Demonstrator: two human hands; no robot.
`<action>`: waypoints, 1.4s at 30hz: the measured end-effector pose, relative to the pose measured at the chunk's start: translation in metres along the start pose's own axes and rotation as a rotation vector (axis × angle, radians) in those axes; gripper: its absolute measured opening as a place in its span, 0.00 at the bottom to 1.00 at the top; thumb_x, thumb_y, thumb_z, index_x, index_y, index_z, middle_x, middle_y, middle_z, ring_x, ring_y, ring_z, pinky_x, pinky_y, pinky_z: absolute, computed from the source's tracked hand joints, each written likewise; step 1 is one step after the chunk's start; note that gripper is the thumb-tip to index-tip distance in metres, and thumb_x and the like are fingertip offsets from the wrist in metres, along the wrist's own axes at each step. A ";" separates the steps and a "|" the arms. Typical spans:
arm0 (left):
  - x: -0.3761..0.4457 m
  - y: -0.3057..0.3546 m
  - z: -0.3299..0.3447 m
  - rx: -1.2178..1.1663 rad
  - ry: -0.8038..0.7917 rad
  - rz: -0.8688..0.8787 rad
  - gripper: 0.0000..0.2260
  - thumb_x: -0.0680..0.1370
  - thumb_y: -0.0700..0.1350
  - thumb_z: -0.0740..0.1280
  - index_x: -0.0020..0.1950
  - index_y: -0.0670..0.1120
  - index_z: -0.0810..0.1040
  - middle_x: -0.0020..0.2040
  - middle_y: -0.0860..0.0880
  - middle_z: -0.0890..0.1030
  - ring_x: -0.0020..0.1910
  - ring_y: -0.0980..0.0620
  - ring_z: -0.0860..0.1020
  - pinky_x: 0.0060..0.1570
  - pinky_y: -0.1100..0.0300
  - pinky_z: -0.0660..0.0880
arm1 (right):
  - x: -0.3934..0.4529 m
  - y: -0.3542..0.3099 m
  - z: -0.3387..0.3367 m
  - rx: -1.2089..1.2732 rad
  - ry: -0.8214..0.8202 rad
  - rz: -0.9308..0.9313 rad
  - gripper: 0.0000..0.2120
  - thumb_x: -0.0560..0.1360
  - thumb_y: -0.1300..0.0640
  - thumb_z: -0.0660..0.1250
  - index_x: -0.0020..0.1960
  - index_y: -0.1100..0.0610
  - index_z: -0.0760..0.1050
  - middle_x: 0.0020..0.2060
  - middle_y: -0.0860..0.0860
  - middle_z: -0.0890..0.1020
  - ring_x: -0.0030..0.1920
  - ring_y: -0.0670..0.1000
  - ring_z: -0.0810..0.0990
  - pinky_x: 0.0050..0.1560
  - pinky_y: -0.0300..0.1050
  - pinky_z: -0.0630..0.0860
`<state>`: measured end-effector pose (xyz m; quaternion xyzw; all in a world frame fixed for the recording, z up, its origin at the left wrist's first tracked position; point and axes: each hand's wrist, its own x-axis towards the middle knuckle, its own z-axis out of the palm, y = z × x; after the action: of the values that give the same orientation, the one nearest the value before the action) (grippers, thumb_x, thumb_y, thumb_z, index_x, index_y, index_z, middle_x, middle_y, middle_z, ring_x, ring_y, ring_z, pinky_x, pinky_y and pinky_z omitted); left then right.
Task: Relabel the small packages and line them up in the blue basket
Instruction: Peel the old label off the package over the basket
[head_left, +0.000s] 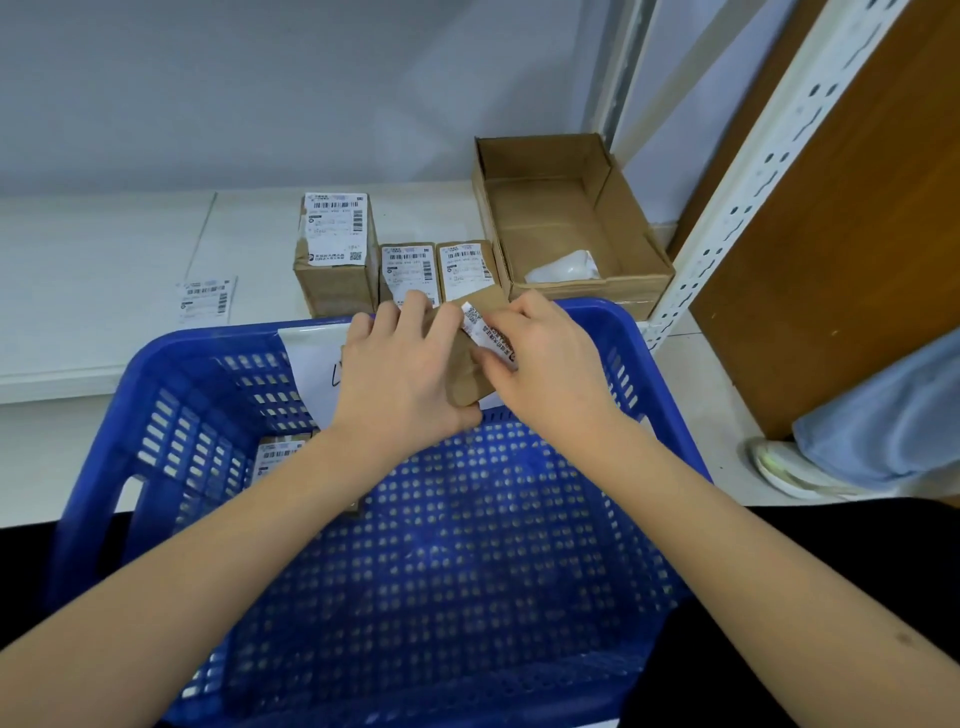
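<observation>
Gripping a small brown package (460, 358) over the blue basket's (156, 364) far rim, the left hand (400, 374) steadied it so the right hand (540, 358) could pinch its curling label (485, 332) (peeling or pressing, unclear). One labelled package (278, 457) lay inside; three (337, 249) waited beyond.

A small brown package (465, 364) sits tilted above the far rim of the blue basket (613, 332), its white label (488, 332) partly lifted. Another labelled package (280, 457) lies inside at the basket's left, seemingly flat. Three labelled packages, one tall (337, 249) and two short (408, 270) (465, 265), stand side by side beyond.
</observation>
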<state>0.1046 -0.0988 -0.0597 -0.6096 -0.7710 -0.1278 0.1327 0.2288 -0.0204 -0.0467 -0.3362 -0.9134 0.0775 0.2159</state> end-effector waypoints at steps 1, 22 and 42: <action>0.001 0.001 0.000 0.001 -0.002 0.001 0.32 0.53 0.57 0.76 0.52 0.43 0.75 0.46 0.43 0.75 0.40 0.42 0.75 0.41 0.52 0.67 | 0.002 0.002 -0.002 -0.026 -0.023 -0.018 0.12 0.77 0.55 0.64 0.56 0.61 0.77 0.49 0.55 0.75 0.49 0.54 0.74 0.40 0.45 0.69; 0.096 0.013 0.024 0.112 -0.076 0.039 0.34 0.62 0.60 0.73 0.60 0.45 0.69 0.55 0.44 0.72 0.50 0.41 0.73 0.50 0.50 0.66 | 0.098 0.112 -0.022 -0.301 -0.083 -0.068 0.16 0.79 0.59 0.58 0.65 0.60 0.72 0.54 0.55 0.75 0.51 0.54 0.75 0.42 0.42 0.68; 0.142 0.006 0.067 0.046 -0.077 0.058 0.35 0.59 0.63 0.74 0.58 0.44 0.72 0.51 0.45 0.73 0.47 0.42 0.75 0.48 0.50 0.70 | 0.158 0.242 0.064 -0.390 -0.286 0.139 0.11 0.77 0.57 0.63 0.57 0.59 0.76 0.50 0.55 0.79 0.49 0.56 0.78 0.40 0.45 0.70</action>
<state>0.0752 0.0551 -0.0703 -0.6330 -0.7602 -0.0826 0.1208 0.2333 0.2664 -0.1192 -0.4189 -0.9071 -0.0387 0.0096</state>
